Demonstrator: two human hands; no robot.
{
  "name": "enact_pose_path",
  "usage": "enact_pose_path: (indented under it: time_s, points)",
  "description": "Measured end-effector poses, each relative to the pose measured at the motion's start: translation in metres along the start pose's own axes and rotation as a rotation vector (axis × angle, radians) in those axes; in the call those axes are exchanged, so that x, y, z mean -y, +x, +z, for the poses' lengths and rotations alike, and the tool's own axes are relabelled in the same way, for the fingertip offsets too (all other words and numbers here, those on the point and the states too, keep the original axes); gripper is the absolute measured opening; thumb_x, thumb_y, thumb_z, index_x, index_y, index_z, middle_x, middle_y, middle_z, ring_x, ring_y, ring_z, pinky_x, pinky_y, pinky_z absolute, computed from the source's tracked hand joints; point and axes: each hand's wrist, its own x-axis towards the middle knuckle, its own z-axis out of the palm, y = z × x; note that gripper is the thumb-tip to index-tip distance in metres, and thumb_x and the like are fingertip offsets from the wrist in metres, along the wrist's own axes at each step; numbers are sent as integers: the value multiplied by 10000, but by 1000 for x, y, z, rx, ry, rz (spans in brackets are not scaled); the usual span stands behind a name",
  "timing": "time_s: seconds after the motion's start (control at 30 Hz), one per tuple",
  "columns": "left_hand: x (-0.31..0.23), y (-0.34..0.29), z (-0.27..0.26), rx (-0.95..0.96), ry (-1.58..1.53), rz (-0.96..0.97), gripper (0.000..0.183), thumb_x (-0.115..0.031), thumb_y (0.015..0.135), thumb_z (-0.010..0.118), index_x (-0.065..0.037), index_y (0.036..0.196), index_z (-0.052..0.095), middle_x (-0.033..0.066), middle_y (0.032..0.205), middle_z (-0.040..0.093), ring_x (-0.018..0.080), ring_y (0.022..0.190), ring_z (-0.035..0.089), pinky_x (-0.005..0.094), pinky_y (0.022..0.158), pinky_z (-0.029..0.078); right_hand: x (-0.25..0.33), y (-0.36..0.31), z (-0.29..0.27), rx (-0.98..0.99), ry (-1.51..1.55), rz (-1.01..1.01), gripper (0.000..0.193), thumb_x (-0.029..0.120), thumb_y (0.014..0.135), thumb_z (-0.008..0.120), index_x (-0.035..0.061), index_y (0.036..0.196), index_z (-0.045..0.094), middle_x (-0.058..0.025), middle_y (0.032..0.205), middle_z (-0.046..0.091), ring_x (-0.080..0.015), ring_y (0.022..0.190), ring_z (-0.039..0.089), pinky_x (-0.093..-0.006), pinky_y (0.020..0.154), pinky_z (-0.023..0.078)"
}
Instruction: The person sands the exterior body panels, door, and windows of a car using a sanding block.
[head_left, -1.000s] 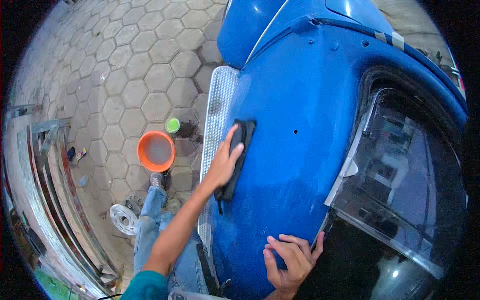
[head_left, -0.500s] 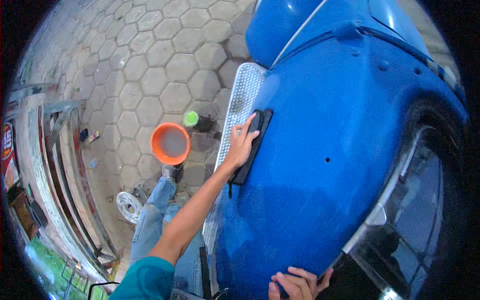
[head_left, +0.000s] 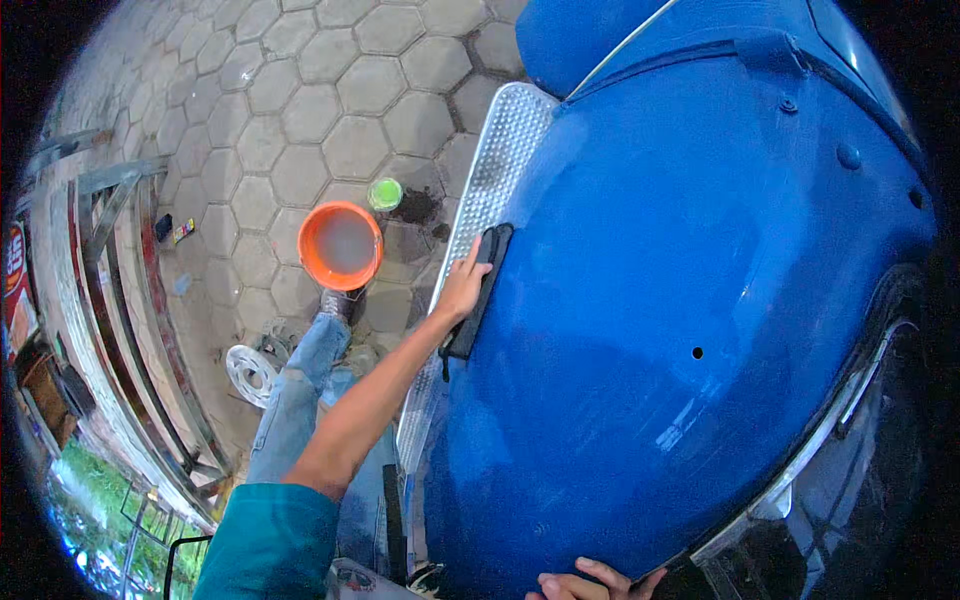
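My left hand (head_left: 464,290) presses a long black sanding block (head_left: 474,315) flat against the side of a blue curved vehicle panel (head_left: 610,270), its fingers spread along the block's top. A black strap dangles from the block's near end. Beside it runs a silver dimpled running board (head_left: 500,150). Dull patches and pale streaks mark the blue surface. At the bottom edge, my right hand (head_left: 595,582) rests its bent, parted fingers on the panel, holding nothing; its palm is out of view.
An orange bucket (head_left: 372,262) of cloudy water stands on hexagonal paving by my foot. Close by are a green-topped container (head_left: 384,194) and a dark wet patch. A white ring-shaped thing (head_left: 250,375) lies near my leg. Wooden beams (head_left: 130,330) line the left.
My left hand and the sanding block have slid nearer to me along the panel's edge, close to the running board. The whole view has shifted, and less of my right hand shows.
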Motion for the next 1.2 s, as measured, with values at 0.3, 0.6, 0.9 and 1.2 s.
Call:
enact_pose_path:
  time_s: [0.3, 0.6, 0.9, 1.2]
  points:
    - [-214, -16, -43, -113, -254, 518, 685, -329, 908, 569, -212, 1530, 309, 237, 1260, 437, 393, 1163, 451, 415, 1069, 314, 11, -5, 14, -25, -172, 174, 293, 309, 868, 668, 169, 1125, 689, -70, 1098, 665, -299, 1078, 632, -604, 1108, 249]
    - [-140, -49, -21, -173, -146, 264, 655, -229, 887, 573, -207, 1504, 352, 264, 1167, 498, 419, 1077, 488, 464, 991, 389, 20, 8, 26, -12, -303, 385, 279, 329, 672, 797, 273, 942, 754, 94, 848, 659, -144, 971, 608, -585, 1120, 198]
    - [-274, -160, -68, 7, -46, 957, 724, -272, 764, 608, -165, 1457, 428, 248, 1278, 430, 406, 1174, 426, 459, 1079, 310, 21, 13, 31, -86, -283, 353, 259, 238, 662, 781, 197, 916, 751, 47, 834, 676, -181, 956, 615, -531, 1141, 196]
    - [-291, -129, -71, 27, -188, 717, 755, -282, 783, 617, -187, 1489, 369, 253, 1261, 433, 406, 1149, 454, 426, 1064, 341, 14, 10, 37, -209, -246, 302, 206, 147, 713, 746, 194, 914, 736, 23, 815, 657, -160, 863, 648, -498, 1114, 253]
